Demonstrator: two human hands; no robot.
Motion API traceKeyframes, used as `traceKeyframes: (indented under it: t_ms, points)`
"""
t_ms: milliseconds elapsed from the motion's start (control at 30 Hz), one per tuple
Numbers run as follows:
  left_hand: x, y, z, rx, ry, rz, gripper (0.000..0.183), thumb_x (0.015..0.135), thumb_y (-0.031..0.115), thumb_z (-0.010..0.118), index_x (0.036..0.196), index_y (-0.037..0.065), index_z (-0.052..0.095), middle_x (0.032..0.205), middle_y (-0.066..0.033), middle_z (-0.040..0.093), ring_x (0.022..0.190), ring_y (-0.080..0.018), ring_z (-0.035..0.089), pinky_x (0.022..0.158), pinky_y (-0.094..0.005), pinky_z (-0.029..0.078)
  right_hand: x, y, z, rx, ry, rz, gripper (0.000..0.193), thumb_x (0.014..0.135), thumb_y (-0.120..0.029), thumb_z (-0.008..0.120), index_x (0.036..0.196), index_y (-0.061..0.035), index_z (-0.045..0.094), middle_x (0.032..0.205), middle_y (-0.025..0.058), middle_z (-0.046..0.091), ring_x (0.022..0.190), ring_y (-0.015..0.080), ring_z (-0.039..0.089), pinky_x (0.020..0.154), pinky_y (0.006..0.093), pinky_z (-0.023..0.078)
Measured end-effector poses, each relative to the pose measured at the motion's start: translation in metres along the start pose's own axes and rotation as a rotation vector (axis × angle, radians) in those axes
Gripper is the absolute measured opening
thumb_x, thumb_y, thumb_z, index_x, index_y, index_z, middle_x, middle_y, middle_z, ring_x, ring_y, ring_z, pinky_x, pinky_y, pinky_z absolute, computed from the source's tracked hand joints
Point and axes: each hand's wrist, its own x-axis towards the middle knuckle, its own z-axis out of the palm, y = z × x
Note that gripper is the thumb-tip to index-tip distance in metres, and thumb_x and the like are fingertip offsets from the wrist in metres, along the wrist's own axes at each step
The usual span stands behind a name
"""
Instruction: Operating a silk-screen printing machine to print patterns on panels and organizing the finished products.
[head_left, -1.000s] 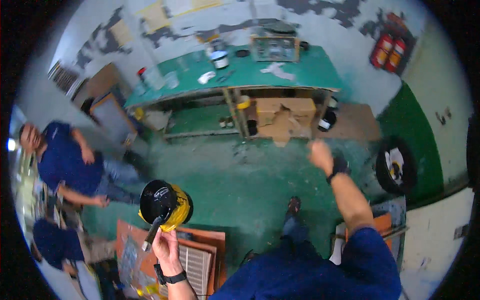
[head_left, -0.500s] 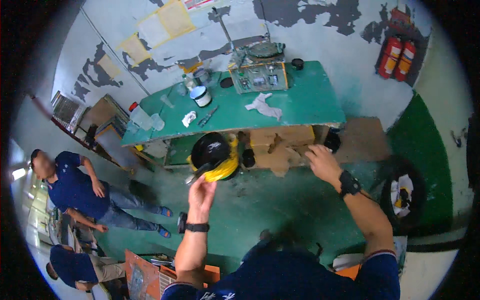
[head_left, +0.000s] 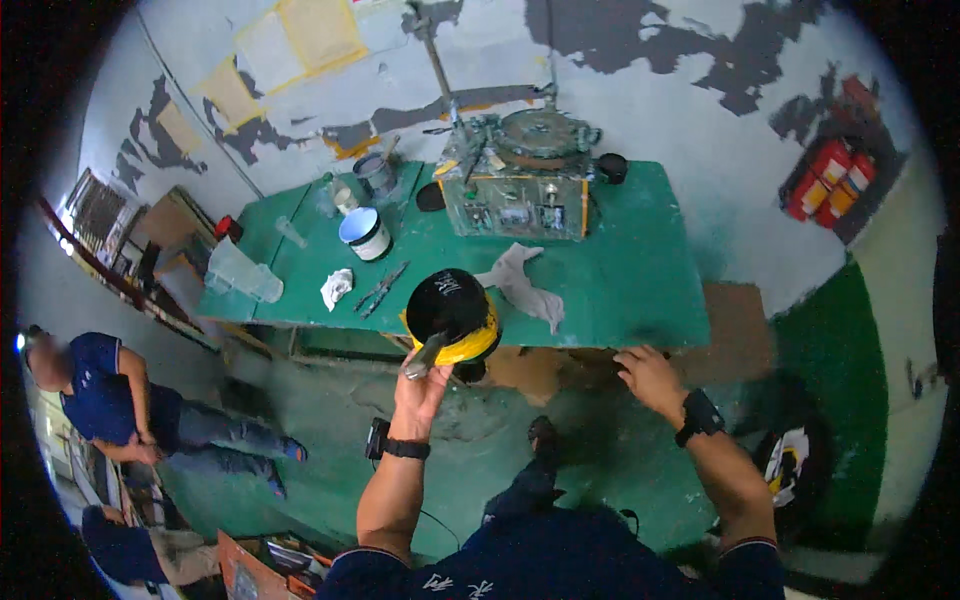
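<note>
My left hand (head_left: pixel 422 390) grips a round black tub (head_left: pixel 448 300) from below, with yellow around its lower side and pale marks on its dark face. A tool with a grey, rounded end (head_left: pixel 427 356) juts from the tub toward my wrist; its kind is not clear. The tub is held out at the front edge of the green table (head_left: pixel 620 300). My right hand (head_left: pixel 648 378) holds nothing and has its fingers apart, just below that table edge. Nearest to the tub on the table lie a grey rag (head_left: pixel 525 288) and pliers-like tool (head_left: pixel 381 290).
A machine box with a round top (head_left: pixel 520 200) stands at the table's back. An opened white-and-black can (head_left: pixel 365 236), crumpled tissue (head_left: pixel 337 289) and clear plastic jugs (head_left: pixel 235 270) sit on the left. One person (head_left: pixel 110 390) stands at left, another (head_left: pixel 120 548) below; fire extinguishers (head_left: pixel 828 182) hang right.
I have moved closer to the table, and my left hand has brought the tub up to its front edge. My right hand stays empty near the edge.
</note>
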Motion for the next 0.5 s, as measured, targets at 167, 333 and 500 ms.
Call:
traceKeyframes:
  t_ms: [167,333,500]
  points:
    - [0.057,0.009,-0.027,0.077,0.095,0.007,0.031,0.092,0.02,0.051,0.119,0.005,0.051,0.116,-0.0101,0.059,0.102,-0.0257,0.059,0.085,-0.0399,0.052,0.136,0.011,0.037,0.143,-0.168,-0.107,0.033,0.083,-0.018,0.063,0.114,-0.0082,0.059,0.122,0.0118,0.055,0.113,0.0372,0.05,0.098,0.0464,0.041]
    - [0.057,0.016,-0.003,0.115,0.17,0.072,0.043,0.084,0.026,0.064,0.121,0.008,0.05,0.114,-0.006,0.06,0.103,-0.0217,0.059,0.086,-0.0385,0.051,0.246,0.027,0.089,0.185,-0.151,-0.29,0.044,0.078,-0.021,0.068,0.119,-0.0112,0.058,0.126,0.0123,0.053,0.116,0.0383,0.048,0.102,0.0456,0.038]
    - [0.044,0.02,0.009,0.107,0.293,0.105,0.031,0.089,0.017,0.059,0.118,0.006,0.054,0.11,-0.0063,0.063,0.093,-0.0194,0.063,0.076,-0.0339,0.056,0.318,0.02,0.1,0.07,-0.159,-0.343,0.052,0.072,-0.026,0.071,0.12,-0.0123,0.058,0.126,0.0133,0.055,0.12,0.0345,0.047,0.102,0.0509,0.034]
